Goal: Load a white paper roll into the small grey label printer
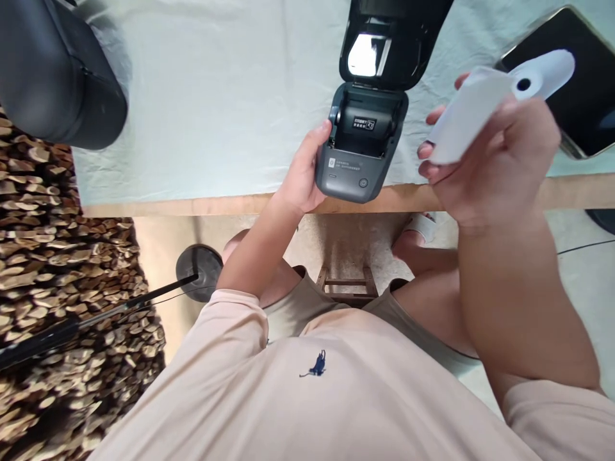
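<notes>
Small dark grey plastic label printer [358,153] sits at the near edge of the table, lid [391,41] swung fully up and back, paper bay [365,125] open and seemingly empty. Left hand [305,176] grips the printer's left side, thumb hooked over the upper corner by the bay, fingers wrapped under and out of sight; it steadies the body. Right hand [485,166] is raised just right of the printer, apart from it, fingers closed round a white paper roll [485,105] with a dark core hole at its far end. Judged step: loading, roll in hand and not yet seated. The next move looks to need the roll turned to line up with the bay and lowered in square, the left hand keeping the printer steady. Pale cloth [216,96] covers the wooden table [192,206]; a glossy black tablet [576,89] lies behind the right hand, a black rounded object [57,70] sits far left.
</notes>
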### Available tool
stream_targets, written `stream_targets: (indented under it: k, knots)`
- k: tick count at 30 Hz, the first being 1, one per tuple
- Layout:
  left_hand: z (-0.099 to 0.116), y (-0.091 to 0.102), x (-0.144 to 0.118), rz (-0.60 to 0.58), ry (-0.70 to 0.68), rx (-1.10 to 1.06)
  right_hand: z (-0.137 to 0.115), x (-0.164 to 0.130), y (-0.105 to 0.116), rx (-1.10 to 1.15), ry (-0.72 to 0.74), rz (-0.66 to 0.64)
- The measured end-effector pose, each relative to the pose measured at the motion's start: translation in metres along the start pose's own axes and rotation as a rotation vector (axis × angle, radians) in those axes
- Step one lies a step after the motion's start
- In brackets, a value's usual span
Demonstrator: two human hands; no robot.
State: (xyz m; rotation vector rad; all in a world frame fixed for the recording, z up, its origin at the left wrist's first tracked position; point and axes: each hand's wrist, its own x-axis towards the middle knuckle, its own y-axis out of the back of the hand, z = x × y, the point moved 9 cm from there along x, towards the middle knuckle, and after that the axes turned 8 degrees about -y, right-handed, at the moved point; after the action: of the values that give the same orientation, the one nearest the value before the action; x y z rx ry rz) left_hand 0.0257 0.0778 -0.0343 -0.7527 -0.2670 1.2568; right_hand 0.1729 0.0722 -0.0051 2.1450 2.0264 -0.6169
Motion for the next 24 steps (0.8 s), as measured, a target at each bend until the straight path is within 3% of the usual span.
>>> stream_targets:
  k: [5, 9, 12, 18, 24]
  knots:
    - [0.002, -0.002, 0.000, -0.003, 0.013, 0.011, 0.017, 0.006, 0.013, -0.052, 0.024, 0.110]
    - [0.003, -0.005, 0.000, -0.045, 0.004, 0.046, 0.022, 0.004, 0.012, -0.171, 0.080, 0.080]
    - [0.003, -0.007, 0.001, -0.084, -0.001, 0.075, 0.013, 0.000, 0.013, -0.301, 0.198, 0.084]
    - [0.000, -0.004, 0.001, -0.052, 0.025, 0.059, -0.009, -0.014, 0.020, -0.609, 0.404, 0.262]
    - [0.001, -0.010, 0.001, -0.141, 0.013, 0.040, -0.007, -0.012, 0.004, -0.804, 0.499, 0.201]
